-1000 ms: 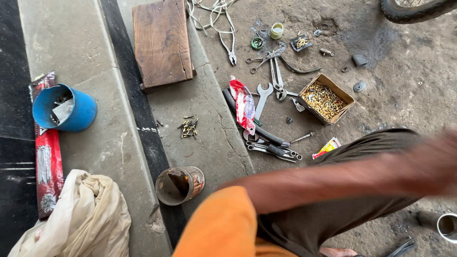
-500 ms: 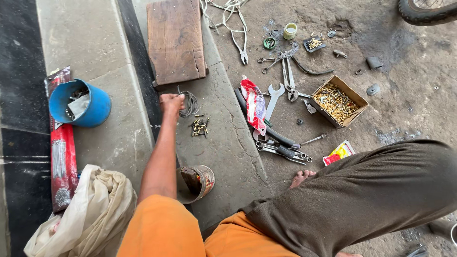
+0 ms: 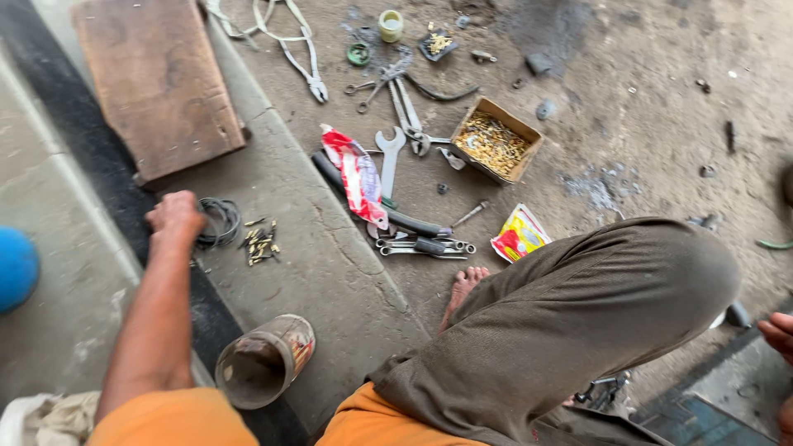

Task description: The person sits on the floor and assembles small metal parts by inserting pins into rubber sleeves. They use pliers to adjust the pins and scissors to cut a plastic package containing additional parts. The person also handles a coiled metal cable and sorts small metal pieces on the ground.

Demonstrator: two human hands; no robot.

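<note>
My left hand (image 3: 175,219) reaches out over the concrete step, with its fingers closed on the edge of a black coil of thin rings (image 3: 223,221). A small heap of brass pieces (image 3: 260,246) lies just right of the coil. A dirty tin can (image 3: 263,363) lies on its side near my left elbow. At the right edge, beyond my bent knee, only the fingertips of my right hand (image 3: 779,333) show, so its grip is unclear. My bare foot (image 3: 462,287) rests on the ground.
A wooden board (image 3: 157,83) lies on the step at the upper left. On the dirt lie a spanner (image 3: 388,155), a red-and-white packet (image 3: 357,173), pliers (image 3: 304,66), a yellow packet (image 3: 519,234) and a cardboard box of brass bits (image 3: 496,142). A blue bowl (image 3: 15,268) sits at the left edge.
A second ago my arm crossed the lower right. My left hand has since reached the black coil and stays on it, while the view has shifted right and closer.
</note>
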